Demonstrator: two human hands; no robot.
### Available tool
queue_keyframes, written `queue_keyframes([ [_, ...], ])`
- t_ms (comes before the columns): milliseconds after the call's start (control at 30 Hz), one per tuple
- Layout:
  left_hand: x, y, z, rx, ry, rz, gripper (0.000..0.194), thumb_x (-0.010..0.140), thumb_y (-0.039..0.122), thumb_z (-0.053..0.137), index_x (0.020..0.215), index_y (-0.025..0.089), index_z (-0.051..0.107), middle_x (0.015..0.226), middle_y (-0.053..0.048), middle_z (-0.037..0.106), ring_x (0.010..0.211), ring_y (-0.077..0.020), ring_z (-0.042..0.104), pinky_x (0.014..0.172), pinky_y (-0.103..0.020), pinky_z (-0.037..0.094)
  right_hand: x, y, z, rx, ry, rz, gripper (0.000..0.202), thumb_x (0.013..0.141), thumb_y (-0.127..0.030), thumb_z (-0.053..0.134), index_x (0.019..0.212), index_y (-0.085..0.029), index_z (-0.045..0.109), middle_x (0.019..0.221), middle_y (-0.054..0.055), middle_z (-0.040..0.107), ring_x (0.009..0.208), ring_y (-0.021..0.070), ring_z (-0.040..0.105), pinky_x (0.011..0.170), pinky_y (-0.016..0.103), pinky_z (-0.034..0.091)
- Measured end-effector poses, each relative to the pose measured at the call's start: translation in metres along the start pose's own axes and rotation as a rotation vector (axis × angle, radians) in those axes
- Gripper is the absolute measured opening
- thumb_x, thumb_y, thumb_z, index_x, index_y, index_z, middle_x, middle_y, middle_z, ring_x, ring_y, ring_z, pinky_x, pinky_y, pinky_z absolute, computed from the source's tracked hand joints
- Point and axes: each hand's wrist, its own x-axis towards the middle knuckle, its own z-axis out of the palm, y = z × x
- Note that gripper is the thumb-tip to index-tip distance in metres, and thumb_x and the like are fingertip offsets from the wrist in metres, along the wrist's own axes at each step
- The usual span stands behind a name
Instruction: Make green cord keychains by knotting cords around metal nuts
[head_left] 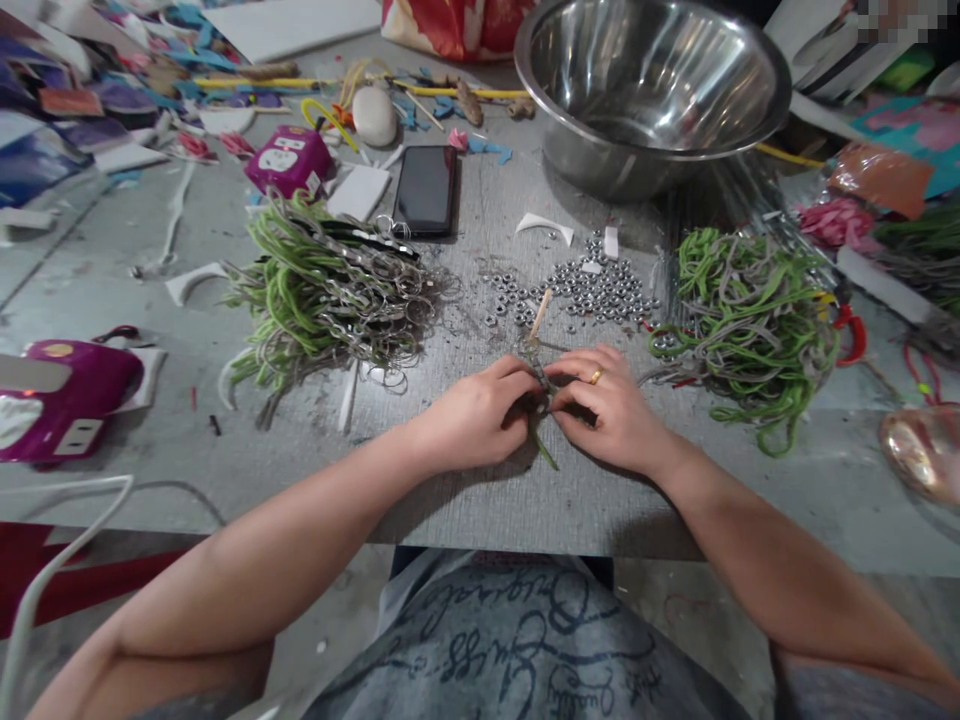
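From my feed I see both hands meeting over the table (277, 490), fingertips nearly touching, just above its near edge. The left hand (484, 415) pinches a cord (546, 448) between thumb and fingers, and the right hand (611, 410), with a gold ring (595, 377) on it, pinches at the same spot from the other side. So I read both grips as closed on the cord. Its green end sticks out below the fingers, towards the shirt (517, 640); the grey part at the fingertips is mostly hidden, and I cannot tell how it is looped.

Just beyond the hands I have a thin stick (540, 314), slanted, its near end close to the fingers. Behind it lie scattered nuts (600, 285), small and shiny, with a few white scraps among them. Left of the nuts I see a bundle (281, 280) of green and grey cords with metal links at its right end; right of them is a looser heap (757, 310) in the same colours.

Farther back are a dark phone (425, 190), a white stone (374, 115) and a steel bowl (615, 165). I count 2 purple blocks (289, 160) at left, well apart
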Motion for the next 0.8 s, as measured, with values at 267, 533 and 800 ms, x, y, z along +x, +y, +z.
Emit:
queue_keyframes([
  [267, 0.0003, -0.0095, 0.0028, 0.034, 0.024, -0.005, 0.014, 0.080, 0.008, 0.048, 0.083, 0.013, 0.061, 0.097, -0.008, 0.057, 0.086, -0.0144, 0.059, 0.078, -0.028, 0.051, 0.0012, -0.0007, -0.0006, -0.005, -0.019, 0.005, 0.007, 0.080, -0.023, 0.056, 0.075, -0.023, 0.060, 0.102, 0.005, 0.065, 0.105, 0.0225, 0.052, 0.096, 0.046, 0.030],
  [533, 0.0008, -0.0051, 0.0047, 0.047, -0.003, -0.043, 0.015, 0.084, 0.012, 0.046, 0.080, 0.013, 0.061, 0.097, -0.008, 0.058, 0.086, -0.0152, 0.061, 0.078, -0.029, 0.052, -0.0001, -0.0017, 0.0026, -0.028, -0.013, 0.031, 0.010, 0.081, -0.027, 0.057, 0.075, -0.022, 0.063, 0.102, 0.004, 0.065, 0.107, 0.0233, 0.050, 0.098, 0.048, 0.027],
  [800, 0.0007, -0.0054, 0.0060, 0.063, -0.017, -0.055, 0.014, 0.083, 0.013, 0.048, 0.082, 0.014, 0.062, 0.097, -0.007, 0.059, 0.086, -0.0155, 0.062, 0.077, -0.028, 0.052, -0.0010, -0.0018, 0.0047, -0.074, -0.016, 0.030, 0.014, 0.083, -0.027, 0.056, 0.079, -0.023, 0.068, 0.104, 0.003, 0.067, 0.108, 0.0237, 0.050, 0.099, 0.049, 0.024],
])
